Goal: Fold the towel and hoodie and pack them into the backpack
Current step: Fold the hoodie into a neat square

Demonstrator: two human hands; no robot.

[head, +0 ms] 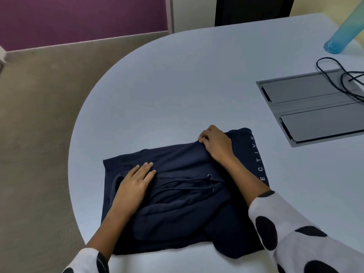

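Nearest the camera, I see 2 sleeves (295, 239), white with black spots, coming in from the bottom edge. Both forearms reach onto the navy hoodie (183, 205), which lies partly folded on the near part of the pale table (177, 91). Its hood faces up in the middle, with drawstrings (189, 184) and 2 metal eyelets visible. White lettering runs along the hoodie's right edge.

Left hand (134, 184): flat, fingers together and extended, palm pressing down on the left half of the hoodie. It grips nothing.

Right hand (215, 143): curled, fingers closed on a pinch of fabric at the hoodie's far edge, towards the right corner.

Farther right on the table, well apart from the hoodie, I note a grey recessed panel (315, 107) with 2 flaps. Black cable (332, 75) loops over its far corner. Beyond that, at the far right, stands a translucent blue bottle (342, 34), cut off by the frame. Left of the table I see beige carpet (39, 115), then a purple wall (78, 16).
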